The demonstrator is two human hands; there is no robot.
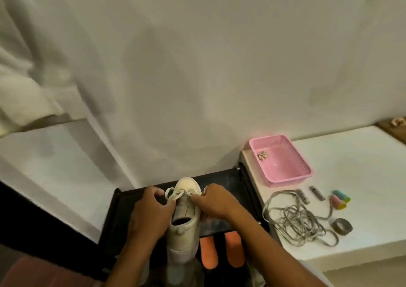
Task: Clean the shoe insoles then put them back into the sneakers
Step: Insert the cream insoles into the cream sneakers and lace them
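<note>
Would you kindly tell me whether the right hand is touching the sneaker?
Touching: the head view shows the right hand pinching the laces of the sneaker.

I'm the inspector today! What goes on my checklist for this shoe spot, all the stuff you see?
Surface: black rack with the cream sneaker standing on it.
Job's things: two orange insoles lie lower down, outside the cream sneaker.
Clutter: pink basket, tape roll and coloured rollers on the white table.
Hands: left hand grips the cream sneaker; right hand pinches its laces.
Cables: grey cord, tangled on the white table.
Surroundings: white wall; pale cloth at left.
</note>
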